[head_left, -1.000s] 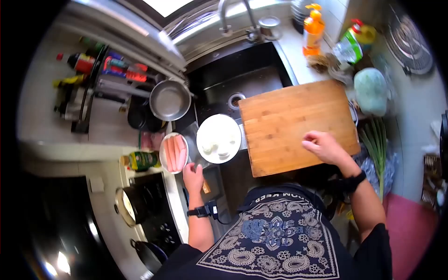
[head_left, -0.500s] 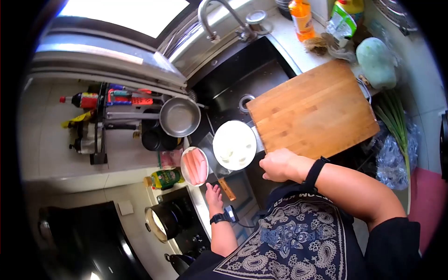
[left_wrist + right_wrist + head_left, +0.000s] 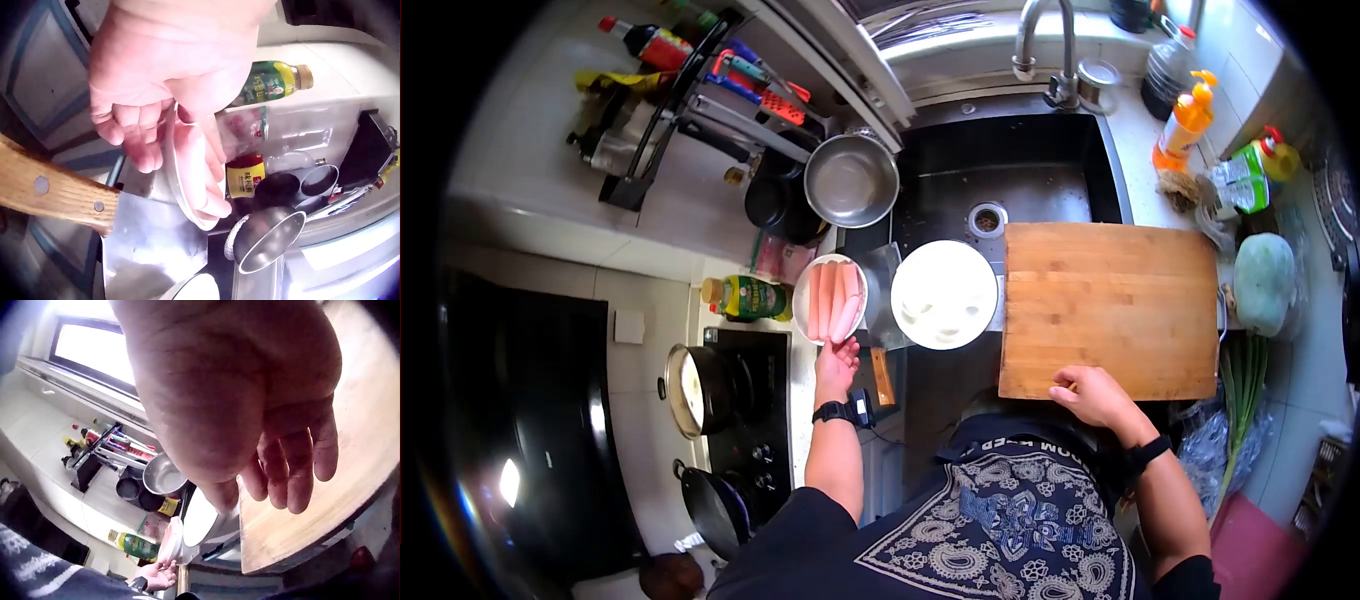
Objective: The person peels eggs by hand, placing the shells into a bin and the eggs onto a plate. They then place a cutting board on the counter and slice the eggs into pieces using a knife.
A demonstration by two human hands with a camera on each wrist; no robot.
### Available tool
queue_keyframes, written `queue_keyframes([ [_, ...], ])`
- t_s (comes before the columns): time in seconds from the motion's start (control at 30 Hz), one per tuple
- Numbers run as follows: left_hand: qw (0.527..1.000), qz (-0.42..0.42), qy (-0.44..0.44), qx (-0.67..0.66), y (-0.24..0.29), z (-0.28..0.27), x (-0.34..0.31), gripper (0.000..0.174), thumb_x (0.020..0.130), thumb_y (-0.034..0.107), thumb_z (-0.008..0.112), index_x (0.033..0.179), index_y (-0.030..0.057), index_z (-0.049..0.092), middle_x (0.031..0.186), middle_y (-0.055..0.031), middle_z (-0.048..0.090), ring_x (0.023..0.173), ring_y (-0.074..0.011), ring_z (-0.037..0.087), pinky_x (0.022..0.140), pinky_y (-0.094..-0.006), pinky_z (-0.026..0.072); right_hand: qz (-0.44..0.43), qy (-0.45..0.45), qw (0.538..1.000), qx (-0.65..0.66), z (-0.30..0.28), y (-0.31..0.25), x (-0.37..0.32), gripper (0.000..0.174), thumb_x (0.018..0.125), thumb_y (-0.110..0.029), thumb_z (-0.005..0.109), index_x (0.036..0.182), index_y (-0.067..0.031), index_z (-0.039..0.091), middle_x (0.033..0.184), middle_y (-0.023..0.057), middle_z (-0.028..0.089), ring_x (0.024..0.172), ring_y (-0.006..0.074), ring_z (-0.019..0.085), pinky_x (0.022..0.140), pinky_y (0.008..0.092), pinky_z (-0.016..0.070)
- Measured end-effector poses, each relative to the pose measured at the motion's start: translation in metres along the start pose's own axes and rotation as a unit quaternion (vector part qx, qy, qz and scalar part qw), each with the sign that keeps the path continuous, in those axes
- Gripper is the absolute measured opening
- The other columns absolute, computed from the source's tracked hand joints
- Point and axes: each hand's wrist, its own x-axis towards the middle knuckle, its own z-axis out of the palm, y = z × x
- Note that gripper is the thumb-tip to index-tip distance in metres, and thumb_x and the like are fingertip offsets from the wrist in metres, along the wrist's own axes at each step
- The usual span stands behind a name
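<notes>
My left hand pinches the near rim of a white plate, thumb above and fingers alongside and under the edge in the left wrist view. Several pink sausages lie side by side on it. Right beside it rests a cleaver with a wide blade and a wooden handle. A larger white plate with pale pieces overlaps the blade's side. My right hand, fingers loosely bent and holding nothing, hovers at the front edge of the wooden cutting board.
Behind the plates is a black sink with a faucet. A steel pan and an oil bottle stand near the sausage plate. The stove with pots is at left. A pale green melon and scallions lie right.
My left hand has reached forward from beside the sausage plate and taken its rim. My right hand moved from over the board toward its front left corner, then to its front edge. The head view swung.
</notes>
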Motion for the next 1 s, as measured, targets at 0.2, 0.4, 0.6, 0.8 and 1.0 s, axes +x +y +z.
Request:
queue_keyframes([
  [0.2, 0.998, 0.013, 0.055, 0.005, 0.011, -0.008, 0.022, 0.033, 0.102, 0.038, 0.042, 0.100, 0.0081, 0.057, 0.083, -0.0078, 0.069, 0.073, -0.0194, 0.067, 0.064, -0.0347, 0.0454, 0.036, 0.049, 0.997, 0.054, -0.003, 0.019, -0.007, 0.035, 0.087, -0.029, 0.065, 0.106, -0.0003, 0.066, 0.098, 0.0188, 0.069, 0.090, 0.0300, 0.068, 0.081, 0.0365, 0.0523],
  [0.4, 0.999, 0.006, 0.042, 0.004, 0.012, -0.017, 0.013, 0.039, 0.101, 0.046, 0.041, 0.098, 0.0101, 0.056, 0.087, -0.0067, 0.069, 0.077, -0.0188, 0.066, 0.065, -0.0343, 0.0458, 0.044, 0.077, 0.991, 0.095, -0.006, 0.028, -0.016, 0.031, 0.088, -0.025, 0.066, 0.105, 0.0011, 0.065, 0.093, 0.0145, 0.070, 0.086, 0.0222, 0.067, 0.079, 0.0321, 0.0520],
  [0.6, 0.979, 0.016, -0.017, 0.205, -0.047, -0.007, -0.040, 0.052, 0.095, 0.051, 0.052, 0.122, 0.0068, 0.054, 0.111, -0.0065, 0.064, 0.096, -0.0153, 0.061, 0.077, -0.0327, 0.0460, 0.045, 0.100, 0.987, 0.118, -0.006, 0.027, -0.020, 0.028, 0.089, -0.022, 0.065, 0.105, 0.0011, 0.064, 0.092, 0.0116, 0.070, 0.083, 0.0183, 0.066, 0.078, 0.0299, 0.0517],
  [0.8, 0.943, 0.080, -0.092, 0.310, -0.072, 0.002, -0.055, 0.025, 0.091, 0.027, 0.067, 0.097, 0.0044, 0.057, 0.078, -0.0017, 0.061, 0.065, -0.0104, 0.057, 0.063, -0.0252, 0.0490, 0.041, 0.097, 0.987, 0.118, -0.004, 0.017, -0.021, 0.029, 0.090, -0.021, 0.066, 0.107, 0.0019, 0.064, 0.091, 0.0100, 0.069, 0.082, 0.0153, 0.064, 0.076, 0.0286, 0.0516],
  [1.0, 0.944, 0.069, -0.053, 0.318, -0.078, -0.029, -0.055, 0.017, 0.089, 0.018, 0.065, 0.095, 0.0046, 0.056, 0.073, -0.0012, 0.057, 0.060, -0.0093, 0.054, 0.058, -0.0249, 0.0470, -0.038, 0.136, 0.971, 0.193, -0.024, -0.015, -0.030, 0.028, 0.087, -0.017, 0.068, 0.107, 0.0025, 0.064, 0.090, 0.0093, 0.068, 0.081, 0.0152, 0.064, 0.074, 0.0293, 0.0519],
])
